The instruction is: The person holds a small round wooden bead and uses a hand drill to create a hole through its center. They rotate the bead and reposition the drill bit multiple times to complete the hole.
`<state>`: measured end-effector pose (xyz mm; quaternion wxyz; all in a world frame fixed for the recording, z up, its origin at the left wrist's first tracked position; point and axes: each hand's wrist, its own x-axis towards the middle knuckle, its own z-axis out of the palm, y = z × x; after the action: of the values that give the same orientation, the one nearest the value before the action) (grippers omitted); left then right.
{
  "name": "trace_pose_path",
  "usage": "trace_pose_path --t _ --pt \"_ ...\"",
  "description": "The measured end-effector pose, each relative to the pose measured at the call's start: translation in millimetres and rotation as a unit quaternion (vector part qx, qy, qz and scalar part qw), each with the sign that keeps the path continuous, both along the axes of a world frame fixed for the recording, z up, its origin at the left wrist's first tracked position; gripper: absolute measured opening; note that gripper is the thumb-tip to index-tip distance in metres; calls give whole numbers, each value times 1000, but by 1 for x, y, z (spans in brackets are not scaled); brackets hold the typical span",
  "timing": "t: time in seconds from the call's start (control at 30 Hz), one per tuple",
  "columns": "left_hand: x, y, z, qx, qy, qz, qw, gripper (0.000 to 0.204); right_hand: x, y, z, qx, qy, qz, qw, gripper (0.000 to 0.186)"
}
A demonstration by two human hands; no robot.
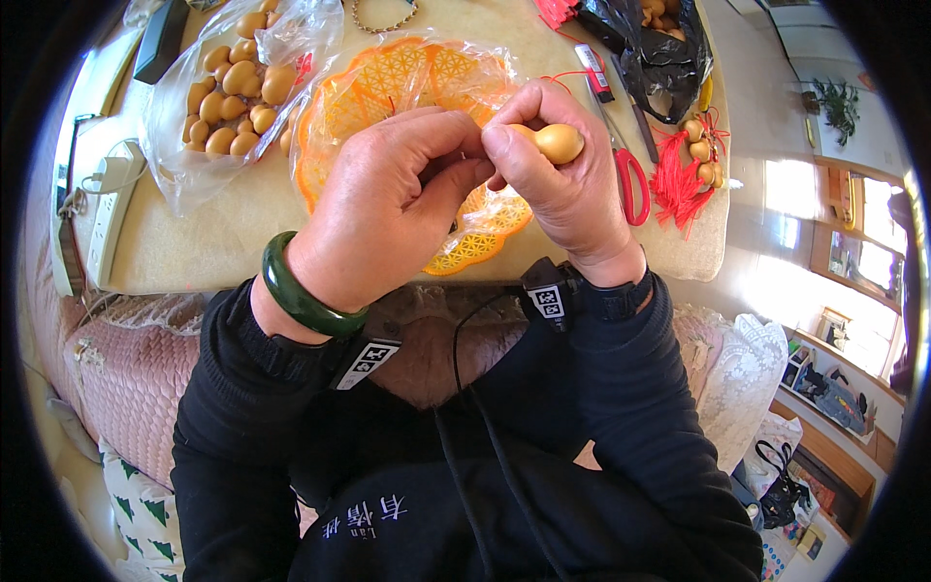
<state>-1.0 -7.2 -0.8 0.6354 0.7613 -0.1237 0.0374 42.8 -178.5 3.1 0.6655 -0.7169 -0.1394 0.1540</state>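
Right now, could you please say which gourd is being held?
The gourd in the right hand; the others lie in the clear bag, black bag or by red tassels.

Your bangle [288, 296]: dark green; your sleeves [635, 359]: black; your gourd [560, 144]: golden tan; basket [467, 254]: orange, triangular lattice; worktop [194, 254]: cream; tassels [676, 189]: red; scissors [637, 189]: red handles; bag [669, 68]: black; quilted cover [136, 373]: pink.

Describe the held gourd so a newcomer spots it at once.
Find the orange basket on the cream table. Over its right side, the person's right hand grips a tan gourd. Unlike the gourds in the clear bag at left, this one sits in a hand.
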Motion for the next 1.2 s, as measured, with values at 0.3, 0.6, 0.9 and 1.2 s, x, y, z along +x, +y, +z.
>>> trace_pose_path --t 0.3,0.6,0.9,1.2 --pt "-2 1 3 -18 31 -11 999 5 1 -3 3 16 -11 35 999 17" --pt "-4 1 2 -29 49 -13 998 5 1 -3 3 12 -11 38 999 19" --pt "-3 -1 -6 -37 45 -3 998 6 2 -2 6 -6 24 29 999 23" --pt "-2 0 -4 -4 21 6 1000 7 1 -1 7 -6 33 17 999 24"
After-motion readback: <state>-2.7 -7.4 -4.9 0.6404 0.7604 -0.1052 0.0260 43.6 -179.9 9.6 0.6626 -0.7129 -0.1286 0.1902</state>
